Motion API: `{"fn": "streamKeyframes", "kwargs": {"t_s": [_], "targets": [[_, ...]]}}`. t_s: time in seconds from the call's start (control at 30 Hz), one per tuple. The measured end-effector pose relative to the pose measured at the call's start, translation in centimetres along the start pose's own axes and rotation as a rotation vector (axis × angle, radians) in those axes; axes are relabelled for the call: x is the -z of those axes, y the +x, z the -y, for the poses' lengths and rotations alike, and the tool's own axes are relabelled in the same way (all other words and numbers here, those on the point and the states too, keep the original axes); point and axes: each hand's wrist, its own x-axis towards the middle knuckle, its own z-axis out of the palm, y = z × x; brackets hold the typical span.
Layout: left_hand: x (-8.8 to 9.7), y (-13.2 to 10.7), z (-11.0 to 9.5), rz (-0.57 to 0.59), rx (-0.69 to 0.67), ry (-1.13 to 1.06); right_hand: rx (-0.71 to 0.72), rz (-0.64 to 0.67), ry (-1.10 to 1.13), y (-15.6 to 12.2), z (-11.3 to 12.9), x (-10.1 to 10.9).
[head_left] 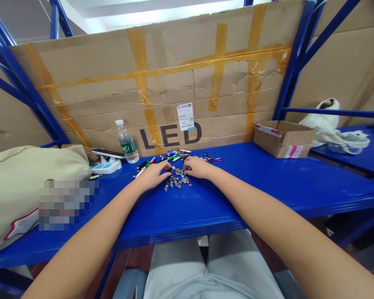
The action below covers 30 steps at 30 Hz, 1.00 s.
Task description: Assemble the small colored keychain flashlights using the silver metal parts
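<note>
My left hand (155,173) and my right hand (198,167) rest on the blue shelf (268,182), one on each side of a small heap of silver button-like metal discs (178,181). Both hands have their fingers curled down toward the top of the heap, the fingertips close together; whether either pinches a disc is too small to make out. Just behind the hands lie several small coloured pen-like sticks (174,156) and a few coloured clips (212,158).
A water bottle (127,142), a phone (107,153) and a white power strip (107,166) stand at the left back. A cream bag (28,182) fills the left end. An open cardboard box (282,138) sits right; a taped cardboard sheet (174,83) backs the shelf.
</note>
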Motion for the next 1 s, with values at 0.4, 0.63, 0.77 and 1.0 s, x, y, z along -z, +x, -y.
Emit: {"fn": "streamKeyframes", "kwargs": {"t_s": [0.4, 0.63, 0.77, 1.0], "targets": [[0.0, 0.0, 0.1, 0.022, -0.034, -0.047, 0.355, -0.357, 0.415, 0.0, 1.6, 0.7], [-0.1, 0.0, 0.1, -0.006, -0.035, -0.037, 0.274, -0.303, 0.359, -0.4, 1.8, 1.1], [-0.1, 0.1, 0.3, -0.026, -0.017, -0.029, 0.203, -0.161, 0.257, -0.6, 1.1, 1.2], [0.1, 0.0, 0.3, -0.064, -0.006, 0.01, 0.209, -0.231, 0.381, -1.8, 3.3, 3.7]]}}
